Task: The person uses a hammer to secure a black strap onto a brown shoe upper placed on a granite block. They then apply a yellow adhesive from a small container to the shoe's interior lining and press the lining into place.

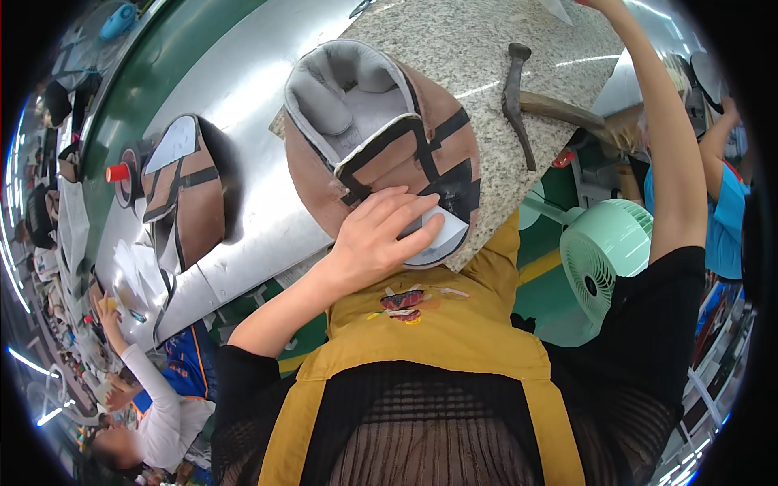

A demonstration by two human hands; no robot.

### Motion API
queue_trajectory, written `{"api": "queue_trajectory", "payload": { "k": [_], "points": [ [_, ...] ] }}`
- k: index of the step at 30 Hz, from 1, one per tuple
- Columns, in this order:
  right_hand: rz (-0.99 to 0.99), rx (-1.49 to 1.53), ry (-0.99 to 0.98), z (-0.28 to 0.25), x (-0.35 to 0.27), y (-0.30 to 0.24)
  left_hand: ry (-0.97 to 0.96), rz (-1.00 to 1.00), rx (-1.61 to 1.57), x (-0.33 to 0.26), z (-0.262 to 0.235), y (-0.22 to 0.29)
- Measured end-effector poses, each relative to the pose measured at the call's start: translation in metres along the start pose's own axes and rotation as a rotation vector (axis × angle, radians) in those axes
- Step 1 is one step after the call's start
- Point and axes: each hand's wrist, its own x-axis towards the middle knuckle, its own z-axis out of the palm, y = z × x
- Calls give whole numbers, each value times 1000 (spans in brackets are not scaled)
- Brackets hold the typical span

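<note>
A brown, rounded bag-like piece (pixel 320 182) with a padded grey lining and black strips stands on the speckled stone slab (pixel 454 32), its opening facing up. My left hand (pixel 377 235) lies over its near side, fingers spread across a black strip and a pale patch (pixel 446 239). Reaching up and away at the right, my right arm (pixel 677 154) leads to my right hand (pixel 598 3), mostly cut off by the top edge; its fingers are hidden. Between the two, a hammer (pixel 512 97) with a dark iron head and wooden handle rests on the slab.
A second brown piece (pixel 203 202) with black strips stands on the shiny metal bench (pixel 259 121) to the left, beside a roll with a red cap (pixel 118 172). A mint-green fan (pixel 604 251) is right of my lap. Other people (pixel 166 413) work at both sides.
</note>
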Motion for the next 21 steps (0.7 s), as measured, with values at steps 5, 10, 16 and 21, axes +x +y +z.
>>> {"api": "queue_trajectory", "payload": {
  "k": [5,10,16,21],
  "points": [
    [10,499,-75,-36,-71,-50,76,-73,-30,-14,0,8],
    [25,456,-463,-24,-197,-79,95,-23,2,-20,3,7],
    [200,617,-495,-14,-261,-95,134,-22,-37,-18,7,7],
    [179,637,-329,-14,-251,-95,47,-45,-85,-17,1,9]
  ]
}}
